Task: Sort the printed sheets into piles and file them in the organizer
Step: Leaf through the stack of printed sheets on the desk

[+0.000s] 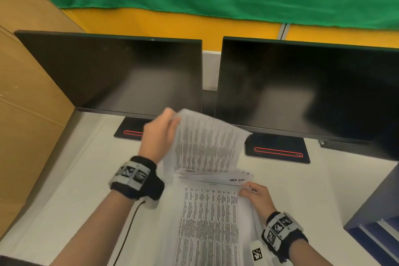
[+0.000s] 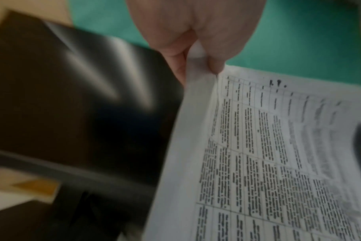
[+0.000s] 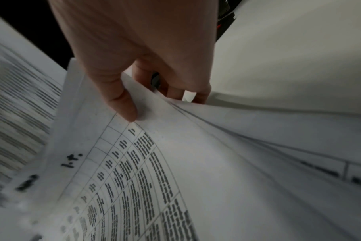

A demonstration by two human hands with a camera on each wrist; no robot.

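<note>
two dark monitors (image 1: 112, 75) backed the white table (image 1: 90, 157). near its front edge, left hand (image 1: 156, 134) pinched a lifted sheet (image 1: 205, 142); right hand (image 1: 257, 194) pinched the stack (image 1: 207, 222). peeling slowly would keep pages separate.

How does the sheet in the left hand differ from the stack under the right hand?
The lifted sheet is a single page raised upright and curling; the stack holds several pages lying lower. The left hand pinches the sheet's top corner; the right hand grips the stack's far right edge. Both carry printed tables.
</note>
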